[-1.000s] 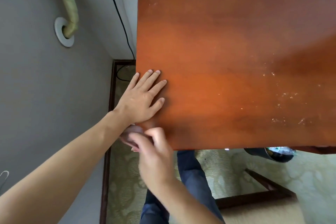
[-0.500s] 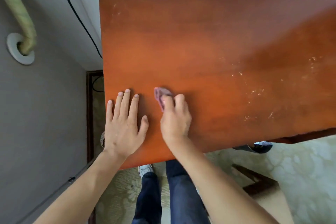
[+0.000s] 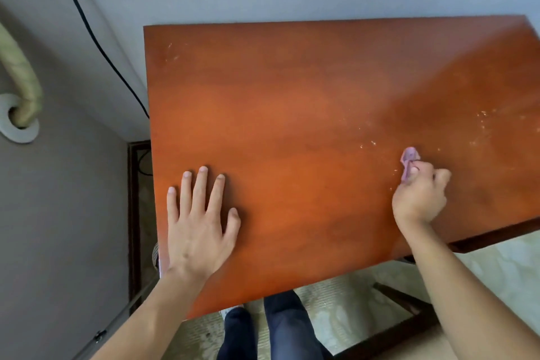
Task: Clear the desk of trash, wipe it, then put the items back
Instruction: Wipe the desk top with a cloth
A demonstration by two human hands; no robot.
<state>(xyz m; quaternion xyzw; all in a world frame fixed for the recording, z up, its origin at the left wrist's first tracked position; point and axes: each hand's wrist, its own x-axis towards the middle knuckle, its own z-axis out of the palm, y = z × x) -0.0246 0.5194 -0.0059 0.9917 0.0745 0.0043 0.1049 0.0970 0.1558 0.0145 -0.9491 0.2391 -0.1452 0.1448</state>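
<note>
The surface [image 3: 321, 131], a reddish-brown wooden top, carries no items in view; judged from this, the clearing step is done and wiping is in hand. The left hand [image 3: 198, 228] lies flat on the surface at about 8 o'clock, fingers straight and slightly spread, holding nothing and apparently bracing the body. The right hand [image 3: 420, 196] sits well apart from it at about 4 o'clock, its fingers curled round a small pinkish cloth [image 3: 409, 159], a wad of which protrudes beyond the fingertips toward 12 o'clock and touches the wood. Pale specks and smears [image 3: 482, 123] lie on the surface from about 2 to 3 o'clock, just beyond the cloth; fainter marks [image 3: 171, 51] show near the 10 o'clock corner. To do this step well, the cloth should be pressed flatter so that more of it meets the wood, then drawn through the speckled patch in overlapping strokes toward the near edge, so that residue is gathered and not scattered. The far-left marks need a separate pass. A black cable [image 3: 96, 41] runs down the wall at 10 o'clock, off the surface; strokes near that corner should stop short of it.
</note>
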